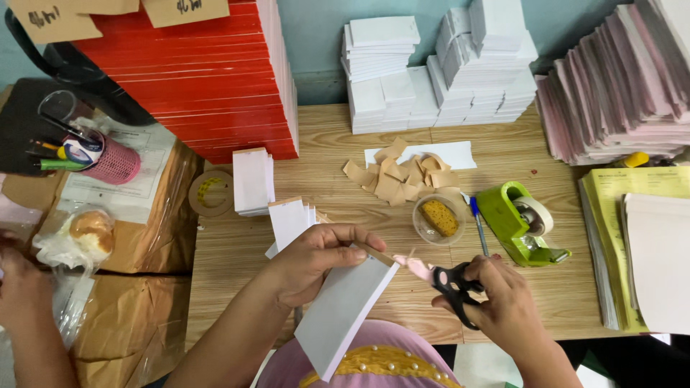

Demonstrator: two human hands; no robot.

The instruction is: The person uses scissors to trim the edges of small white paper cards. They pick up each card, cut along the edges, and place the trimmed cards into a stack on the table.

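we're trimming: left hand (316, 260) holds white pad (343, 309), right hand (496, 305) grips scissors (449, 282), blades seemingly at its taped corner; next, a steady snip.

A single head-worn camera looks steeply down from close above the wooden table (345, 144), facing forward toward the wall; no second view shares the scene.

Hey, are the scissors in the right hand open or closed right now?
Open, though only slightly: the scissors in the right hand show pink blades parted at the brown-taped top edge of the white pad.
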